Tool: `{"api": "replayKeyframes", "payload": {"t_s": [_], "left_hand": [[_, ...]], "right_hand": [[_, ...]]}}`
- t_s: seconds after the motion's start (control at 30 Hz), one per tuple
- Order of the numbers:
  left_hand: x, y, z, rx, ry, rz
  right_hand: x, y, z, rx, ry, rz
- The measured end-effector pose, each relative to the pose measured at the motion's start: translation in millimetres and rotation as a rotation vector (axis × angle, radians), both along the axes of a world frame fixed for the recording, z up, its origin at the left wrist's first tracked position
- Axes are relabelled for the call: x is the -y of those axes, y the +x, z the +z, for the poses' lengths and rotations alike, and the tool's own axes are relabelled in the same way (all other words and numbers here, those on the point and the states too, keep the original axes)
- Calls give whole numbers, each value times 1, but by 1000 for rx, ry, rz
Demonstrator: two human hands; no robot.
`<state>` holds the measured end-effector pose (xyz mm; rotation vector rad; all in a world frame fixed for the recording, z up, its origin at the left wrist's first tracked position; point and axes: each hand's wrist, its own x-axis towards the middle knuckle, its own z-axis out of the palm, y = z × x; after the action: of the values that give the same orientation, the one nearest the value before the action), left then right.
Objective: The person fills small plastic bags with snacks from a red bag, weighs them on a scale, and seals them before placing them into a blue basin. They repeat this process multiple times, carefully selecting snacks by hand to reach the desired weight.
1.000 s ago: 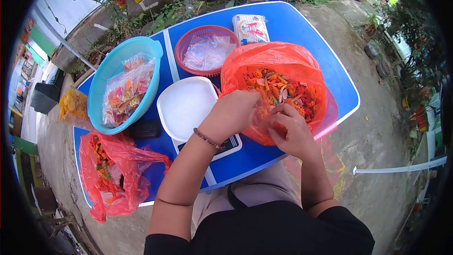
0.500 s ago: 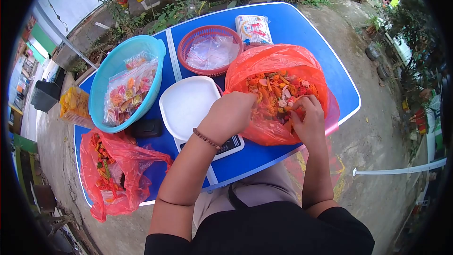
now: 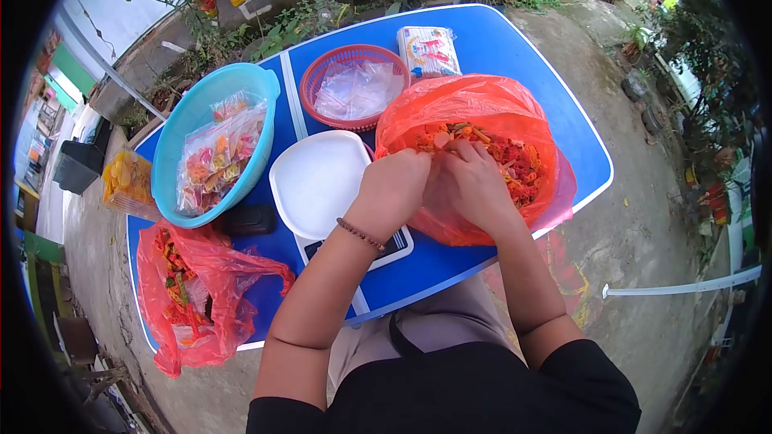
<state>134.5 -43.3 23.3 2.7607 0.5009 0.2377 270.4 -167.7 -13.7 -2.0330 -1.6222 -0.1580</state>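
An orange-red plastic bag stands wide open at the table's right, full of small red, orange and green pieces. My left hand, with a beaded bracelet on the wrist, is closed at the bag's left side; its fingertips are mostly hidden. Beside it, my right hand reaches over the pieces with its fingers pinched together near a pale pink piece. Something translucent shows between the hands, too unclear to name. A white tray on a scale lies left of my left hand.
A turquoise basin holds filled clear packets. The red basket contains clear plastic bags. Around them are a white package, a black object, a second red bag and a yellow-filled container on the blue table.
My right hand has moved left and up across the bag's opening, close to my left hand. The left hand has shifted slightly left.
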Motion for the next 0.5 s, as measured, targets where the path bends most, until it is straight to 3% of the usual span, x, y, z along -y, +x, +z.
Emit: {"api": "replayKeyframes", "payload": {"t_s": [0.2,0.3,0.5], "left_hand": [[-5,1,-12,69,-3,16],[-6,1,-13,95,-21,14],[-8,-1,-7,109,-29,18]], "right_hand": [[37,15,7,-130,-33,144],[53,24,13,-173,-72,-8],[50,19,22,-72,107,-247]]}}
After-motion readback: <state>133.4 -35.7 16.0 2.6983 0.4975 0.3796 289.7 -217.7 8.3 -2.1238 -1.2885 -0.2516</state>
